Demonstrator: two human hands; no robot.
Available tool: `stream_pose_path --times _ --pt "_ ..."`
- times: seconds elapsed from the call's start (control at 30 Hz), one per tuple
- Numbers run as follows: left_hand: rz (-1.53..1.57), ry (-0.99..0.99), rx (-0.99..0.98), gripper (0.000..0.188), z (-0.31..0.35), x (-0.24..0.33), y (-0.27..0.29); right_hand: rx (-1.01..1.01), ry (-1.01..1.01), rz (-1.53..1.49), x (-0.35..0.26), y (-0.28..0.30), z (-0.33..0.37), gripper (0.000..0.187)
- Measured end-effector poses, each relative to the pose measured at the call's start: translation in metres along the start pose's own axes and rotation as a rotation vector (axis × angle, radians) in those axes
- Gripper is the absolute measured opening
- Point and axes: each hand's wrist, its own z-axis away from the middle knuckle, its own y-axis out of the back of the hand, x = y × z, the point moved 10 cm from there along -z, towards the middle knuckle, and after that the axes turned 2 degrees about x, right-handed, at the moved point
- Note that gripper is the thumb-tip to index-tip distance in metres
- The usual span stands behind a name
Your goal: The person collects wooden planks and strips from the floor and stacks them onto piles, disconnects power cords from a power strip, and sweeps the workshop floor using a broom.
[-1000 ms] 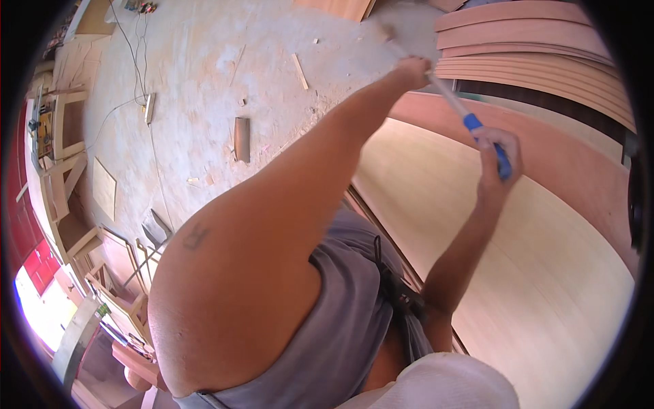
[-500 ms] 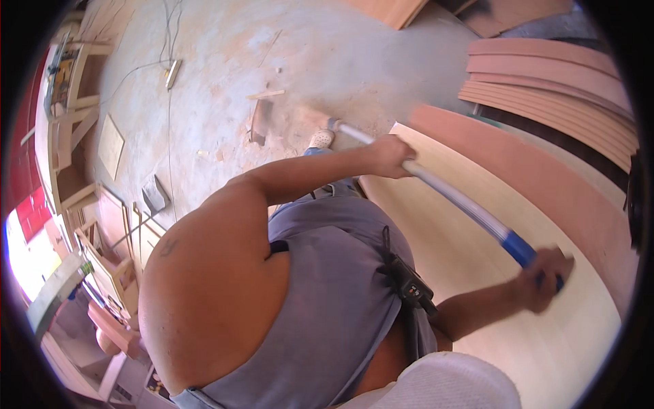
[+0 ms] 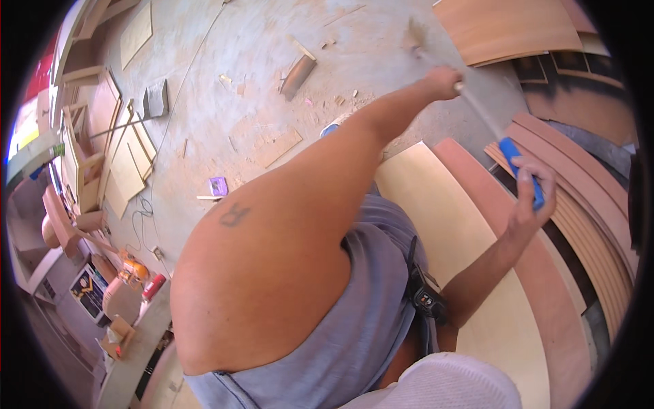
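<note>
I hold a long-handled broom (image 3: pixel 487 117) with a pale shaft across the upper right of the view. My left hand (image 3: pixel 446 83) is closed round the shaft, toward its far end. Lower down, my right hand (image 3: pixel 535 187) grips the blue handle sleeve (image 3: pixel 511 155), thumb along it. The broom head (image 3: pixel 414 37) is smeared by motion and lies over the dusty floor, so its bristles are not clear. Near it on the floor is a brown curved scrap (image 3: pixel 298 77).
To my right stand curved wood panels (image 3: pixel 470 252) and stacked strips (image 3: pixel 593 225). Plywood sheets (image 3: pixel 511 31) lie at the far right. Wood offcuts, a purple packet (image 3: pixel 218 186) and a dustpan-like grey piece (image 3: pixel 156 99) lie on the floor. Wooden frames and tools line the left.
Both hands have carried the broom forward; its head has swung away and to the right. My left arm is stretched farther out, and the view has shifted.
</note>
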Motion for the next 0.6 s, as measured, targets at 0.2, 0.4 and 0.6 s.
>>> stream_pose_path --times 0.2,0.4,0.6 --pt "-0.005 0.204 0.120 0.026 0.164 -0.062 0.053 -0.336 -0.088 -0.270 -0.020 -0.075 0.017 0.005" --pt "-0.021 0.337 0.164 0.029 0.246 -0.068 0.093 -0.562 0.016 -0.425 -0.066 -0.112 0.015 0.009" --pt "-0.080 0.379 -0.023 0.021 0.270 -0.045 0.112 -0.564 -0.073 -0.469 -0.069 -0.096 0.012 0.009"
